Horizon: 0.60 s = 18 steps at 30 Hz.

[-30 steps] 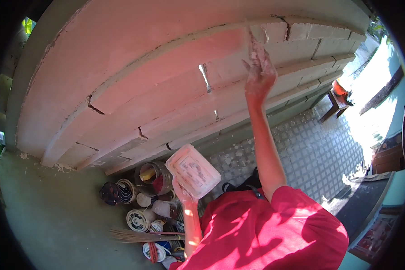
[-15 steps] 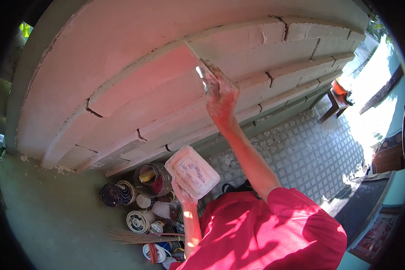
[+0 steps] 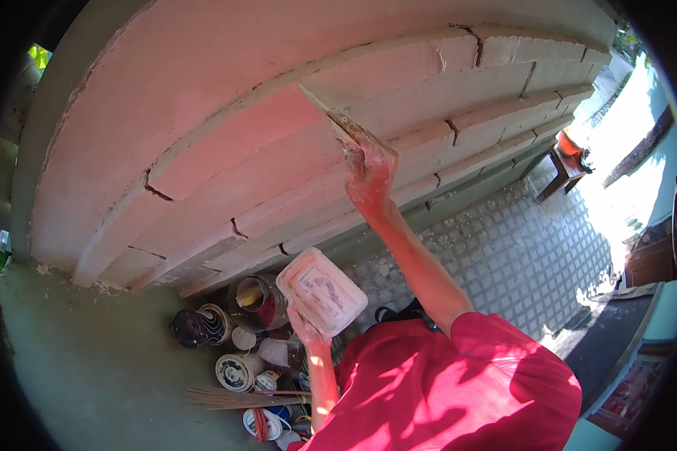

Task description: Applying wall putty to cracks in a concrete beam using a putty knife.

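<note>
While left fingers grasp one tray | right fingers clench one scraper | one broom nearby

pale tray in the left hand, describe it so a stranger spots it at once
From the red shirt at the bottom, look up and left to the left hand. It holds a shallow, pale tray with darker smudges inside. Its rectangular shape with rounded corners sets it apart from the round containers nearby.
</note>
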### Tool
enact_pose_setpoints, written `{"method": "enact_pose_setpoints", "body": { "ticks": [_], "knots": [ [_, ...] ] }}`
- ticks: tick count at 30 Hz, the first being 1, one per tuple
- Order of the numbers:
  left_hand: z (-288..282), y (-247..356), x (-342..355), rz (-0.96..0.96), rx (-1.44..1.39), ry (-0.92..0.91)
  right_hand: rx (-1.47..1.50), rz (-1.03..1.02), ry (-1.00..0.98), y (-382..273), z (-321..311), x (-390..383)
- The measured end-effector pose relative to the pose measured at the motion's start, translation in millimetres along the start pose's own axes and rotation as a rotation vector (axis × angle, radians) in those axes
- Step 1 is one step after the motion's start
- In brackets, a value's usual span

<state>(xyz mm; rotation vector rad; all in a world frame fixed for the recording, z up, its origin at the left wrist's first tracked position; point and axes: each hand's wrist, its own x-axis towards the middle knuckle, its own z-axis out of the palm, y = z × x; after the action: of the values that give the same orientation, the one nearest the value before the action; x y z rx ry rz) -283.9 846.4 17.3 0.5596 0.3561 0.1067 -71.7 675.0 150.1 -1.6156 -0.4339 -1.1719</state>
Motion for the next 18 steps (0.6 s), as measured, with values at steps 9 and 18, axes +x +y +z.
{"method": "enact_pose_setpoints", "body": {
  "ticks": [9,18],
  "knots": [
    [-4,4,7,0.02,-0.053,-0.028,0.032,0.138,0.34,68,-72,62],
    [8,3,15,-0.011,-0.034,0.019,0.017,-0.007,0.145,55,-37,8]
  ]
}}
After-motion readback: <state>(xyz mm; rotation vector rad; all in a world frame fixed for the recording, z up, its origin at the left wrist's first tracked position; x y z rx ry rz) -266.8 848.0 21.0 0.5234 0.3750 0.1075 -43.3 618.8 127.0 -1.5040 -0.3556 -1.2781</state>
